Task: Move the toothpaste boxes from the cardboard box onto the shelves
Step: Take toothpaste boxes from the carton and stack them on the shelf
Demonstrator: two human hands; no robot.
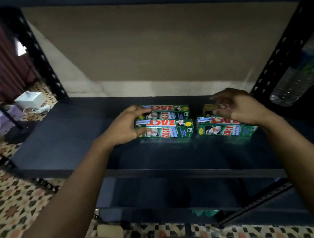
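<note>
Green toothpaste boxes lie on the dark shelf [71, 142]. Two lie side by side at the middle: a rear box [167, 110] and a front box [167, 128]. My left hand [124, 127] wraps their left ends, thumb on the rear one and fingers under the front one. To the right lies another green box [224, 128], with a smaller yellowish box [209, 109] behind it. My right hand [238, 107] hovers over these two with fingers spread; whether it touches them I cannot tell. The cardboard box [108, 237] sits on the floor at the bottom edge, with green packs showing inside.
Black perforated shelf posts [44, 57] stand at both sides. A clear water bottle [295, 81] lies on the neighbouring shelf at the right. A lower shelf [175, 193] sits beneath. Patterned floor [16, 201] and a white box [30, 100] are at the left.
</note>
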